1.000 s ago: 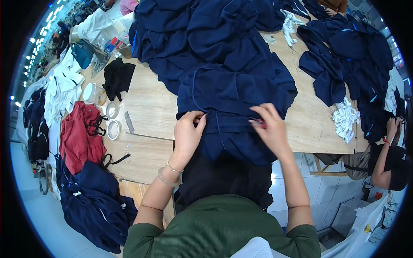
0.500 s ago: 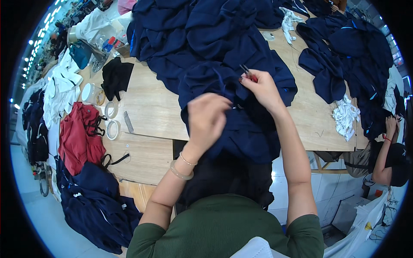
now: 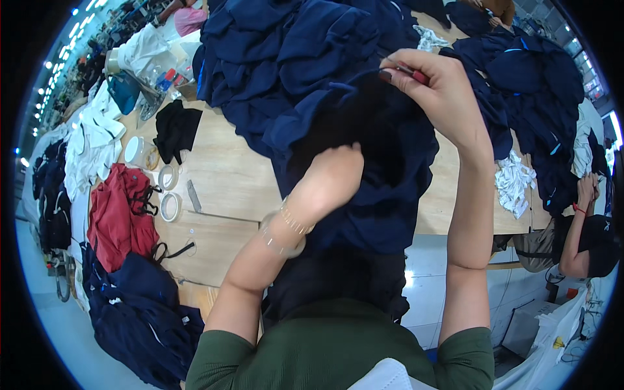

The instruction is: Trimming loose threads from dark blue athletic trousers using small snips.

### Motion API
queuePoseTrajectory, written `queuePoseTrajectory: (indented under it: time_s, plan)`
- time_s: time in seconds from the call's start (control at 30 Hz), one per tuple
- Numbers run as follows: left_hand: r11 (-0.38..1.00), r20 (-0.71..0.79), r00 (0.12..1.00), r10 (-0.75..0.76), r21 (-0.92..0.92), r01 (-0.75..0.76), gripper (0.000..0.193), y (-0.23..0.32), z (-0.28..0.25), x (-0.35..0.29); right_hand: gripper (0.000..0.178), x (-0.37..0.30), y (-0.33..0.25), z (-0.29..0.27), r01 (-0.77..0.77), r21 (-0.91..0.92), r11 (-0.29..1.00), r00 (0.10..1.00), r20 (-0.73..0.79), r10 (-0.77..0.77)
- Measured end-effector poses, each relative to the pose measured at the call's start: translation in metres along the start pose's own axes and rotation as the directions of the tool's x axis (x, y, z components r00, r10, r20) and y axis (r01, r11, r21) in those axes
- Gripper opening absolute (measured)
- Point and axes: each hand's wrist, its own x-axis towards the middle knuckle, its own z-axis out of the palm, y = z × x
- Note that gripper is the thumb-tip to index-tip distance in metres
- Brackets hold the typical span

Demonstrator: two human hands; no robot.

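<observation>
Garment (image 3: pixel 383 224) of navy cloth lies directly in front of you, over the near edge of the worktop (image 3: pixel 224 153), its far side meeting the large navy pile (image 3: pixel 273 58). Its opening faces you as a dark hollow between your two hands. From your right hand (image 3: pixel 448 97), the body of the garment lies to the left and toward you; the upper edge of the opening slants from lower left up to your right fingertips, which appear to pinch it. The cloth is bunched, so its full long axis cannot be determined. Your right hand is the nearer one to that edge. It is closed, with a red-handled tool (image 3: pixel 420 77) gripped in the fingers, the tool's narrow end pointing left and slightly away from you. Your left hand (image 3: pixel 331 179) is at the near left of the opening, with the hollow beyond it and to its right. Its fingers are blurred and partly hidden; whether they hold cloth cannot be told.
</observation>
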Motion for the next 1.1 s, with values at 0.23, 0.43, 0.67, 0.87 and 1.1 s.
queuePoseTrajectory:
  time_s: [0.23, 0.43, 0.67, 0.87, 1.1]
  plan:
    - [0.924, -0.595, 0.804, 0.013, -0.300, -0.237, 0.031, -0.012, -0.096, 0.008, 0.012, -0.016, 0.019, -0.005, -0.134, -0.012, 0.991, 0.984, 0.118, 0.135]
    - [0.986, -0.574, 0.817, 0.056, -0.098, -0.137, 0.015, -0.026, -0.087, 0.025, 0.012, -0.018, 0.016, -0.003, -0.191, -0.020, 0.981, 0.976, 0.100, 0.192]
    - [0.832, -0.420, 0.907, -0.034, -0.515, -0.207, 0.007, 0.043, -0.075, -0.016, 0.014, -0.021, 0.046, -0.009, -0.259, -0.057, 0.964, 0.966, 0.010, 0.260]
    - [0.770, -0.217, 0.968, 0.128, -0.593, -0.235, 0.033, 0.090, -0.020, -0.037, 0.015, -0.009, 0.029, 0.001, -0.268, 0.012, 0.963, 0.963, 0.032, 0.268]
    - [0.689, -0.179, 0.879, 0.442, -0.560, -0.460, 0.028, 0.115, -0.048, -0.075, 0.016, -0.015, 0.053, -0.005, -0.245, 0.036, 0.969, 0.969, -0.018, 0.245]
